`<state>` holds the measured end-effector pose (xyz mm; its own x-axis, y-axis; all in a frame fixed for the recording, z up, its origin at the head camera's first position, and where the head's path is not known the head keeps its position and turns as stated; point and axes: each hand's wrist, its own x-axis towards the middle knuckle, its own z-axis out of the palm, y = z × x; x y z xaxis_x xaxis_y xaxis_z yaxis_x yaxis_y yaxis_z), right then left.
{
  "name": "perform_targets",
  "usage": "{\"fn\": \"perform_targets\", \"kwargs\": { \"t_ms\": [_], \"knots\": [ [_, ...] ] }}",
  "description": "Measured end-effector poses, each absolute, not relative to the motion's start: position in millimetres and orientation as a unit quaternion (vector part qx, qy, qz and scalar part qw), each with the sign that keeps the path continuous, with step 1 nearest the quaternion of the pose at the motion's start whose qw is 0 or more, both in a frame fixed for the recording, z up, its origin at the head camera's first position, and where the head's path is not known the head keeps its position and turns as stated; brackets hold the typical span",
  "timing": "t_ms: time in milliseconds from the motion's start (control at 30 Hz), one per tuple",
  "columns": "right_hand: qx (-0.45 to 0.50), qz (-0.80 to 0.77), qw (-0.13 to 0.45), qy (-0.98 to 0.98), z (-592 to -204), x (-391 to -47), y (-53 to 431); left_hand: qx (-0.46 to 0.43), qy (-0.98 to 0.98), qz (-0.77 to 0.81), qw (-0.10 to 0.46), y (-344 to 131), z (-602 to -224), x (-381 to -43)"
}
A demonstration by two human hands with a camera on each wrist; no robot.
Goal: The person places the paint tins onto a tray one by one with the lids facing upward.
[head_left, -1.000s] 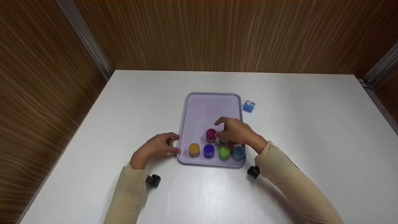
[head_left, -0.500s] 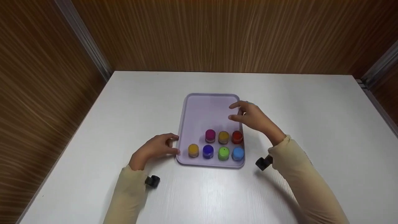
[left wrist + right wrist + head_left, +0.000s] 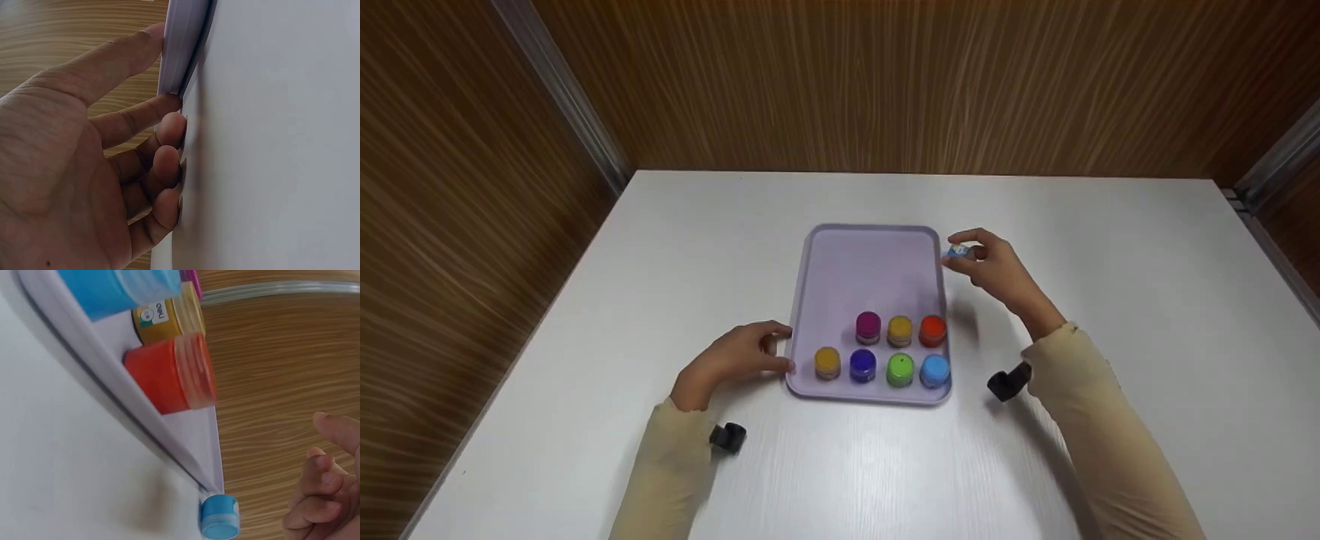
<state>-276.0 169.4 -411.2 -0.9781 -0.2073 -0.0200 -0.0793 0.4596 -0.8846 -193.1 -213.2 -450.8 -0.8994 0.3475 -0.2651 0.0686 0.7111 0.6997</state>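
Thumb and forefinger of my left hand (image 3: 735, 352) touch the left edge of a lilac tray (image 3: 799, 300); the other fingers are bent against the table in the left wrist view. My right hand (image 3: 997, 270) hovers over a small blue paint jar (image 3: 220, 517) lying beyond the tray's right edge. Its thumb and forefinger are apart, with the jar showing between them in the head view; the right wrist view shows them clear of it. On the tray stand a magenta jar (image 3: 868, 328), a yellow jar (image 3: 899, 331) and a red jar (image 3: 933, 331).
A nearer row on the tray has an orange-yellow jar (image 3: 827, 363), a dark blue jar (image 3: 862, 366), a green jar (image 3: 900, 370) and a light blue jar (image 3: 935, 370). Wood-grain panels (image 3: 885, 82) wall the white table (image 3: 697, 240) at the back and left.
My right hand has left the second row of jars and moved away and rightward to the blue jar beside the tray. My left hand stays at the tray's edge.
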Motion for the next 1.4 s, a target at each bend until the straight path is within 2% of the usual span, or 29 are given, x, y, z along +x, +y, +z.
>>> {"fn": "perform_targets", "kwargs": {
  "t_ms": [467,1400],
  "knots": [
    [0.001,-0.562,0.089,0.823,-431,-287,184,0.114,0.907,0.357,0.19,-212,-449,-190],
    [0.058,-0.507,0.152,0.846,-449,-303,189,0.118,0.907,0.359,0.186,-214,-448,-186]
  ]
}}
